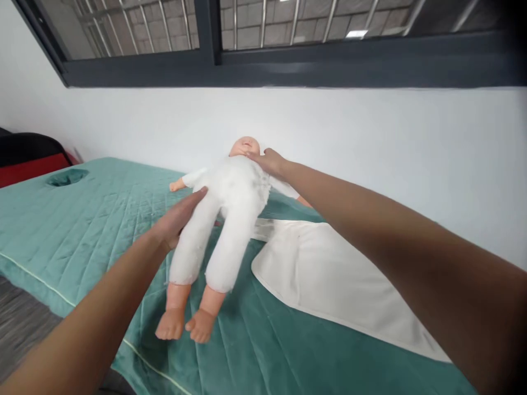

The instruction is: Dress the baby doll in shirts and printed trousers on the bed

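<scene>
A baby doll [239, 186] with a white cloth body and bare plastic feet is held face up over a green quilted bed cover, feet toward me. My left hand [185, 214] grips it at the hip and upper leg, thumb on top, the other fingers mostly hidden beneath. At the neck and shoulder, my right hand [269, 162] holds the doll, with its fingers partly hidden behind it. To the right of the doll, a white cloth [329, 269] lies spread on the bed, partly covered by my right forearm.
The green quilted bed [102, 208] runs along a white wall [391, 137] and has a hole [68, 176] at its left end. Above is a dark-framed window [288, 68] with bars. A red and black object [33, 159] stands at far left.
</scene>
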A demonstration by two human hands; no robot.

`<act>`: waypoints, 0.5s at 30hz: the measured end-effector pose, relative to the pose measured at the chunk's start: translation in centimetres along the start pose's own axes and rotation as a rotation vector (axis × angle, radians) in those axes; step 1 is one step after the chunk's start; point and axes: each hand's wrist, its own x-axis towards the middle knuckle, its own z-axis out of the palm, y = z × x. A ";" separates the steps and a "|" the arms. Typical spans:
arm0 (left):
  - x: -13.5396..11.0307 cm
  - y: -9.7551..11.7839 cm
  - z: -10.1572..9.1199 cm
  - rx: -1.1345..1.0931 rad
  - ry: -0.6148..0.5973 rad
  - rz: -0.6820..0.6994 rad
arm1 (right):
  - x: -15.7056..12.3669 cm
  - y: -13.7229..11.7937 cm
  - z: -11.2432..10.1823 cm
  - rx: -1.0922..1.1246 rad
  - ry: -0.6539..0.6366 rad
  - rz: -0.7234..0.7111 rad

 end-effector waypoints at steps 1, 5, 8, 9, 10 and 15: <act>-0.8 -0.1 1.8 -0.027 -0.023 0.027 | -0.8 0.2 -1.9 -0.016 0.007 0.012; -3.6 -2.5 9.9 -0.122 -0.093 0.104 | -4.3 3.6 -8.9 -0.137 0.008 0.081; -4.7 -5.7 15.4 -0.162 -0.180 0.066 | -7.6 8.6 -13.2 -0.221 0.009 0.143; -5.0 -6.8 17.0 -0.163 -0.209 0.045 | -8.7 10.4 -14.4 -0.250 0.018 0.175; -5.2 -7.9 18.4 -0.161 -0.234 0.027 | -9.9 12.2 -15.4 -0.278 0.029 0.212; -5.5 -11.3 23.1 -0.107 -0.310 -0.014 | -14.2 19.0 -18.2 -0.319 0.035 0.340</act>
